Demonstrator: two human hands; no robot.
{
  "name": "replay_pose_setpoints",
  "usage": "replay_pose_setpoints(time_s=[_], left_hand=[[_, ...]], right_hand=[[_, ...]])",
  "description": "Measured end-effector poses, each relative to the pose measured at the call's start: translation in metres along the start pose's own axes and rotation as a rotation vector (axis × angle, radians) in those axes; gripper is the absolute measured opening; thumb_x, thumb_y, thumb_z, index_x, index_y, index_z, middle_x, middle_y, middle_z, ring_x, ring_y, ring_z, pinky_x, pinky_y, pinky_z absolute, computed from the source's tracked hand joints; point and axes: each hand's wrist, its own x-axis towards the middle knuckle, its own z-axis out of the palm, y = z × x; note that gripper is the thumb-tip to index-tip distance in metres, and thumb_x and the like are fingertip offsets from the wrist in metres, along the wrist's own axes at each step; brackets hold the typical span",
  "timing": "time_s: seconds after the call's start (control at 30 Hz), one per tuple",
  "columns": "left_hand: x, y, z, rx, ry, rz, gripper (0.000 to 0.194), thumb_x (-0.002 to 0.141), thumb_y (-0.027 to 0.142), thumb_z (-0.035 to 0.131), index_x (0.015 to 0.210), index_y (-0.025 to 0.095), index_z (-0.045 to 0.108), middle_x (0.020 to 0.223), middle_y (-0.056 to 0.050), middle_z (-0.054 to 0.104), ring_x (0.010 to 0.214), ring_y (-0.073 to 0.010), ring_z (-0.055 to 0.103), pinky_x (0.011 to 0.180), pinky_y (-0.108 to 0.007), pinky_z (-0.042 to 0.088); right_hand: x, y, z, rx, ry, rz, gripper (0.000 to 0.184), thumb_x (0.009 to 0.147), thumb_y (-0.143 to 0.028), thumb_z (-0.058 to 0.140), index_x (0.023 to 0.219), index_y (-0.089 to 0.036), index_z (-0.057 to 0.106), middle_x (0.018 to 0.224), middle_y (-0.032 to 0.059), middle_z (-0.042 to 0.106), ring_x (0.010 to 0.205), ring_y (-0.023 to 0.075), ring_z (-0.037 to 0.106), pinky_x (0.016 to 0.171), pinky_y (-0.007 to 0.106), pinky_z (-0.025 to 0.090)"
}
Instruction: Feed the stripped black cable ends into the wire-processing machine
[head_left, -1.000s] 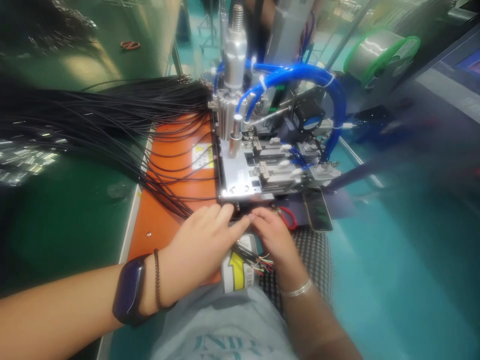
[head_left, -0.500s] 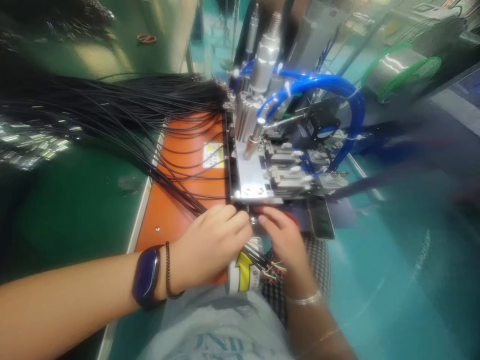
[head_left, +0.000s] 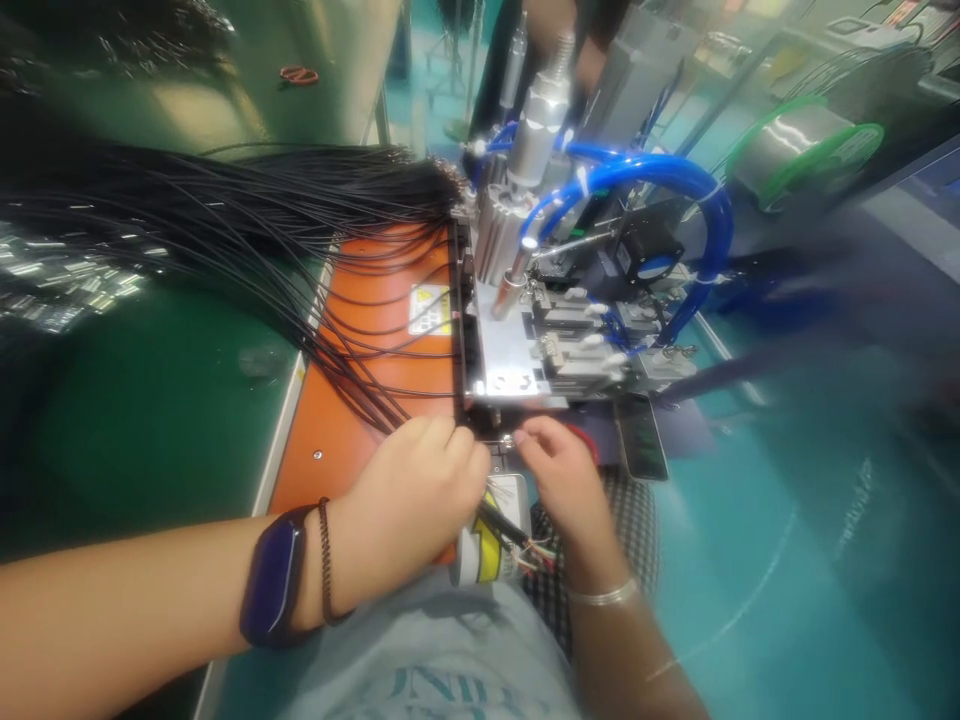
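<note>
My left hand [head_left: 409,500] is curled over a thin black cable [head_left: 504,524] whose coloured wire ends [head_left: 541,552] fan out near my waist. My right hand [head_left: 564,480] pinches a small metal connector [head_left: 505,440] at the front edge of the silver fixture plate [head_left: 501,362] of a small machine [head_left: 570,290]. Both hands meet just below that plate. A large bundle of black cables [head_left: 225,220] spreads from the machine's left side across the orange base [head_left: 352,420].
Blue air hoses [head_left: 645,175] loop over the machine. A phone [head_left: 641,437] lies to the right of my hands, a white tape roll with a yellow arrow [head_left: 487,550] below them. A green-rimmed wire spool [head_left: 802,140] stands at back right. Green mat [head_left: 150,420] at left.
The view has shifted slightly, so the machine sits further right. My left hand's fingers have curled in from stretched out, and both hands stay together at the plate's front edge.
</note>
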Motion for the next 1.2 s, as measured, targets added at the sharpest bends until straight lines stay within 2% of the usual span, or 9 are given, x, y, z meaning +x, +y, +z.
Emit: replay_pose_setpoints(time_s=[0.13, 0.23, 0.3, 0.43, 0.5, 0.8, 0.9, 1.0, 1.2], left_hand=[[-0.005, 0.006, -0.004, 0.081, 0.01, -0.016, 0.012, 0.075, 0.005, 0.051, 0.077, 0.013, 0.061, 0.078, -0.01, 0.059, 0.073, -0.0256, 0.055, 0.058, -0.035, 0.041], [-0.006, 0.007, -0.006, 0.1, -0.005, -0.043, 0.013, 0.072, 0.005, 0.053, 0.079, 0.011, 0.063, 0.072, -0.009, 0.059, 0.067, -0.0246, 0.054, 0.056, -0.034, 0.04], [-0.006, 0.006, -0.006, 0.09, -0.026, -0.046, 0.015, 0.072, 0.006, 0.054, 0.082, 0.011, 0.064, 0.071, -0.008, 0.059, 0.065, -0.024, 0.054, 0.055, -0.034, 0.04], [-0.004, 0.003, -0.006, 0.068, -0.058, -0.05, 0.016, 0.073, 0.008, 0.056, 0.086, 0.012, 0.064, 0.073, -0.007, 0.059, 0.067, -0.0233, 0.053, 0.058, -0.035, 0.042], [-0.004, 0.003, -0.007, 0.062, -0.074, -0.055, 0.016, 0.073, 0.008, 0.057, 0.086, 0.012, 0.064, 0.073, -0.007, 0.059, 0.067, -0.0236, 0.053, 0.058, -0.035, 0.042], [-0.001, -0.006, -0.007, -0.012, -0.169, -0.121, 0.021, 0.076, 0.009, 0.053, 0.095, 0.013, 0.061, 0.091, -0.01, 0.062, 0.082, -0.0264, 0.056, 0.07, -0.039, 0.046], [-0.001, -0.008, -0.004, -0.001, -0.104, -0.09, 0.032, 0.078, 0.01, 0.053, 0.11, 0.01, 0.058, 0.101, -0.012, 0.062, 0.091, -0.0268, 0.056, 0.076, -0.04, 0.046], [-0.002, -0.008, -0.001, -0.015, -0.008, 0.001, 0.038, 0.081, 0.014, 0.053, 0.119, 0.011, 0.052, 0.094, -0.009, 0.062, 0.087, -0.025, 0.056, 0.074, -0.038, 0.046], [-0.004, -0.009, -0.001, -0.075, 0.068, 0.064, 0.014, 0.071, 0.02, 0.059, 0.085, 0.016, 0.056, 0.071, -0.003, 0.053, 0.065, -0.0218, 0.048, 0.058, -0.036, 0.04]], right_hand=[[0.001, 0.006, 0.0, 0.071, 0.022, 0.002, 0.013, 0.08, -0.031, 0.059, 0.08, -0.019, 0.058, 0.075, -0.0007, 0.057, 0.069, 0.0141, 0.052, 0.061, 0.025, 0.04], [-0.005, 0.01, -0.005, 0.033, 0.11, -0.114, 0.012, 0.081, -0.027, 0.06, 0.091, -0.02, 0.06, 0.076, -0.0013, 0.056, 0.069, 0.0139, 0.052, 0.063, 0.026, 0.042], [-0.013, 0.01, -0.011, -0.06, 0.094, -0.272, 0.016, 0.083, -0.022, 0.06, 0.099, -0.023, 0.061, 0.08, -0.0011, 0.057, 0.072, 0.014, 0.052, 0.068, 0.027, 0.043], [-0.027, 0.001, -0.02, -0.277, -0.153, -0.71, 0.025, 0.085, -0.013, 0.059, 0.107, -0.025, 0.061, 0.094, 0.0017, 0.062, 0.088, 0.0161, 0.053, 0.083, 0.033, 0.042], [-0.03, -0.004, -0.02, -0.335, -0.144, -0.805, 0.023, 0.085, -0.011, 0.059, 0.104, -0.023, 0.062, 0.092, 0.002, 0.064, 0.087, 0.0168, 0.053, 0.085, 0.036, 0.04], [-0.026, -0.003, -0.012, -0.33, 0.042, -0.73, 0.014, 0.084, -0.012, 0.062, 0.094, -0.021, 0.066, 0.086, 0.0027, 0.066, 0.086, 0.0182, 0.054, 0.08, 0.037, 0.041], [-0.024, -0.002, -0.01, -0.277, 0.093, -0.668, 0.014, 0.084, -0.012, 0.061, 0.093, -0.021, 0.067, 0.085, 0.0023, 0.065, 0.085, 0.0174, 0.055, 0.079, 0.036, 0.042], [-0.024, -0.002, -0.008, -0.234, 0.164, -0.628, 0.013, 0.083, -0.013, 0.063, 0.091, -0.022, 0.067, 0.085, 0.0018, 0.065, 0.084, 0.0171, 0.056, 0.079, 0.035, 0.044], [-0.032, -0.006, -0.003, -0.188, 0.32, -0.606, 0.011, 0.082, -0.014, 0.065, 0.087, -0.024, 0.066, 0.082, 0.0018, 0.065, 0.081, 0.0182, 0.057, 0.076, 0.036, 0.046]])
